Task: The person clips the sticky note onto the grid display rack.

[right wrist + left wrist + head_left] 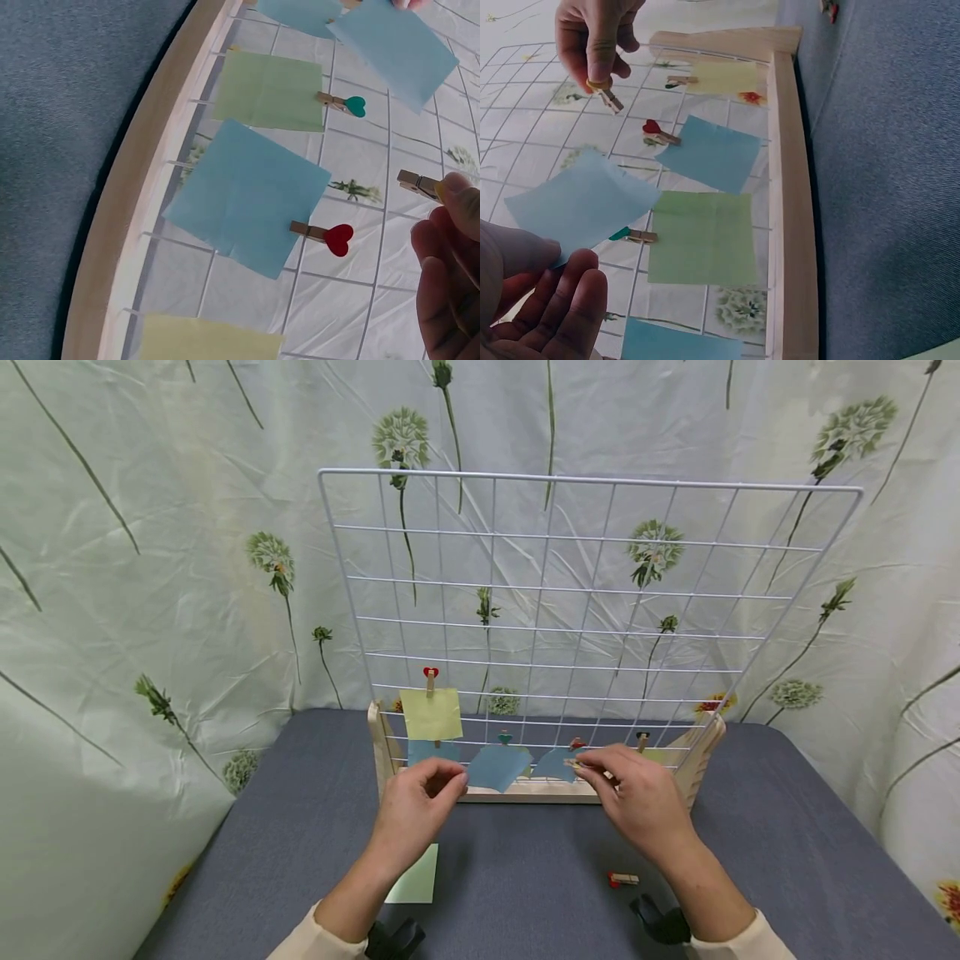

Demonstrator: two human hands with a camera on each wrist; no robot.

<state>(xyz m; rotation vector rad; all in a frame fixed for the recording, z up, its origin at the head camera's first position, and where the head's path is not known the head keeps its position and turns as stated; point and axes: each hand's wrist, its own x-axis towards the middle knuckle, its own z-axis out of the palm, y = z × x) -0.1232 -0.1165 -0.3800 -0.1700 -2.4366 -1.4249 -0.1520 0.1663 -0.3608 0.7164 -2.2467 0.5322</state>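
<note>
My left hand [420, 814] pinches a blue paper note [585, 199] by its edge, in front of a white wire grid [585, 481]. To the right, my right hand [637, 793] holds a small wooden clothespin [418, 184] with a yellow end between thumb and fingers, apart from the note. Behind them on the grid hang a green note [274, 90] under a teal-heart clothespin [352, 106] and another blue note [244, 199] under a red-heart clothespin [337, 240]. In the head view the held note partly covers the green one.
The grid stands in a wooden base [525, 797] on a dark blue-grey table [525, 877]. A yellow note [432, 717] is clipped at the grid's left. A light green sheet [415, 877] and a clothespin [624, 879] lie on the table. Flower-printed cloth [225, 485] hangs behind.
</note>
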